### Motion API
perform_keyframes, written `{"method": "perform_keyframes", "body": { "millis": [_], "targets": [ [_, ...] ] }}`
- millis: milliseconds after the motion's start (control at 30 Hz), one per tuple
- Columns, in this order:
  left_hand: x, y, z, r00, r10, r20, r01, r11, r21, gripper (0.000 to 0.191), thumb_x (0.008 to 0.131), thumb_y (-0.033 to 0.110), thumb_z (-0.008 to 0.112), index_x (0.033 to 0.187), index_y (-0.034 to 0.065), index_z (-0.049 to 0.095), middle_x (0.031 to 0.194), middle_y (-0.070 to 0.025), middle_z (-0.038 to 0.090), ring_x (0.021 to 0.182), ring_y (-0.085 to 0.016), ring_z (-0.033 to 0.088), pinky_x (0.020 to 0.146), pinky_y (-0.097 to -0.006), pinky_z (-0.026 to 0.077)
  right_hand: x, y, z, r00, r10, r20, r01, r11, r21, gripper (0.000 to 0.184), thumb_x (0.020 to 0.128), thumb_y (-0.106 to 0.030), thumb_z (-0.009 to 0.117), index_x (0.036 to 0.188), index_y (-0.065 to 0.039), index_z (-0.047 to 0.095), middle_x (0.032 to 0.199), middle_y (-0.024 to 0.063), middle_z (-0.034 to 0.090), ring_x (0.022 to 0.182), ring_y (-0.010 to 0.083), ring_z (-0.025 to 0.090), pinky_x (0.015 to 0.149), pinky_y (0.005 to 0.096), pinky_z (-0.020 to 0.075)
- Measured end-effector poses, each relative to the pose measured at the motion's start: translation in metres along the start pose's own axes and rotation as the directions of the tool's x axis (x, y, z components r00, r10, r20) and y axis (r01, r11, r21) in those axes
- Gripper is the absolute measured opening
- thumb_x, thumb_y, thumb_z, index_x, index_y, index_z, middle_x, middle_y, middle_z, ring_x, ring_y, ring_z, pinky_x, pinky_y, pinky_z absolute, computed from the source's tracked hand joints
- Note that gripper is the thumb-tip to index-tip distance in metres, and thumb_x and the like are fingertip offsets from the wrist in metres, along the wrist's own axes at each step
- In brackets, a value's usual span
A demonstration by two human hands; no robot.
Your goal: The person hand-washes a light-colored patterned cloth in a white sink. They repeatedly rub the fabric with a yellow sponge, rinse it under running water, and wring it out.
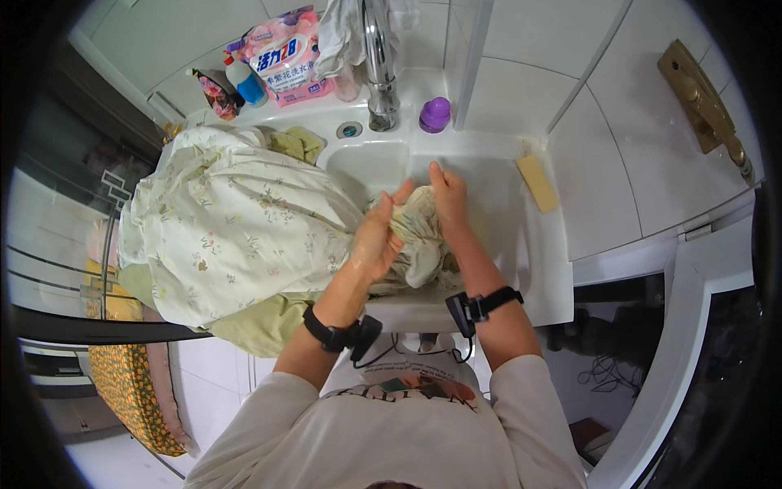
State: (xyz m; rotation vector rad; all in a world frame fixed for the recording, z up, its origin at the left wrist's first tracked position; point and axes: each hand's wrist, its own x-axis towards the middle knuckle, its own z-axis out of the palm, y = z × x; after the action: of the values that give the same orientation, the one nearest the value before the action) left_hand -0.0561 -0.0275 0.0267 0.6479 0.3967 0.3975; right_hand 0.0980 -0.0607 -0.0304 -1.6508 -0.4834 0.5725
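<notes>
A wet, bunched floral cloth (421, 229) hangs over the white sink basin (495, 202), held between my two hands. My left hand (376, 238) is on its left side, thumb and index finger extended, the lower fingers curled in against the fabric. At the cloth's upper right, my right hand (450, 198) is closed on it with the thumb pointing up. The lower end of the bunch hangs near the sink's front edge. To the left, a large white floral sheet (232, 226) is heaped over the counter, and its right end runs in behind my left hand.
A chrome faucet (382, 91) rises behind the basin, beside a purple-capped bottle (435, 115). A yellow soap bar (537, 183) lies on the right rim. A pink detergent pouch (293, 61) and a blue-and-white bottle (245, 82) stand at the back left. Green fabric (263, 324) overhangs the front edge.
</notes>
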Motion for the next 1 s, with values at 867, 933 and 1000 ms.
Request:
{"method": "perform_keyframes", "body": {
  "millis": [867,933,1000],
  "targets": [
    [0.017,-0.014,-0.038,0.953,0.017,-0.302,-0.029,0.999,-0.033,0.026,0.095,0.031,0.047,0.098,0.0064,0.053,0.090,-0.0022,0.058,0.077,-0.013,0.056,0.062,-0.0282,0.046,-0.105,-0.026,0.028,0.773,-0.632,0.056,0.633,0.774,-0.009,0.013,0.084,-0.014,0.056,0.093,-0.005,0.051,0.078,0.0137,0.054,0.078,0.0252,0.056,0.069,0.0334,0.0446],
    [0.031,-0.041,-0.093,0.989,0.033,0.145,0.031,0.906,-0.422,0.025,0.095,0.029,0.045,0.100,0.0065,0.053,0.093,-0.0045,0.059,0.081,-0.016,0.058,0.068,-0.0320,0.049,-0.124,-0.032,0.039,0.710,-0.647,0.280,0.700,0.690,-0.181,0.011,0.083,-0.014,0.056,0.087,-0.004,0.052,0.075,0.0172,0.056,0.073,0.0316,0.057,0.063,0.0367,0.0459],
    [0.032,-0.049,-0.093,0.983,-0.017,0.185,0.107,0.865,-0.491,0.024,0.095,0.028,0.045,0.096,0.0070,0.055,0.088,-0.0048,0.059,0.078,-0.019,0.058,0.069,-0.0342,0.050,-0.109,-0.024,0.045,0.783,-0.575,0.235,0.615,0.663,-0.426,0.015,0.082,-0.017,0.055,0.081,-0.003,0.054,0.077,0.0217,0.058,0.069,0.0383,0.058,0.060,0.0375,0.0482]
  ]
}}
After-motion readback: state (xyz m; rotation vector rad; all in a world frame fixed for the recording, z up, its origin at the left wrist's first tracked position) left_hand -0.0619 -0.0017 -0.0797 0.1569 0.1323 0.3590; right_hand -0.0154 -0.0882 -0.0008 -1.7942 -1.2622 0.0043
